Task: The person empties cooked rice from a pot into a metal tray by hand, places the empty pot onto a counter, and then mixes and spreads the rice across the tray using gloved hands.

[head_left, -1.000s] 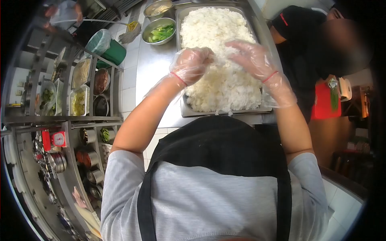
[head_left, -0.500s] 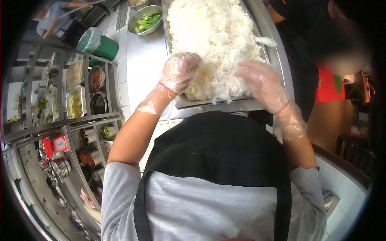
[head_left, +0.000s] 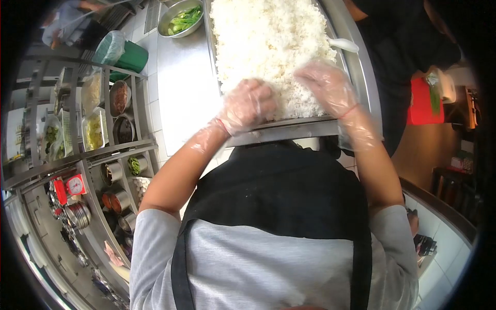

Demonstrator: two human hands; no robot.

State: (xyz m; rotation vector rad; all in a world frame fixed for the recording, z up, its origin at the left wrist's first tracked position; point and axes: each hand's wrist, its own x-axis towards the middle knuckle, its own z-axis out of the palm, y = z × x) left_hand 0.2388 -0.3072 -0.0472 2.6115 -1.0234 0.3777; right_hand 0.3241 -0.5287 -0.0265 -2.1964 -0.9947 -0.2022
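A deep metal tray [head_left: 305, 123] is heaped with cooked white rice [head_left: 268, 41]. Clear plastic gloves with red bands at the wrists cover both hands. My left hand [head_left: 250, 105] is at the tray's near left, its knuckles up and its fingers curled down against the rice; whatever they hold is hidden. Over the near right part of the heap is my right hand [head_left: 328, 88], bent toward the rice, its fingers smeared by motion. A white-handled utensil [head_left: 343, 45] rests on the tray's right rim, its other end in the rice.
On the steel table [head_left: 178, 98] left of the tray stands a metal bowl of green vegetables [head_left: 184, 20]. A rack [head_left: 77, 155] with food containers and a red scale [head_left: 70, 187] runs along the left. A green bin [head_left: 129, 56] stands beyond. A person in dark clothes [head_left: 408, 46] is at the right.
My left hand has moved right and slightly down, across the near edge of the rice. My right hand has shifted a little left and up. The person at the right has shifted.
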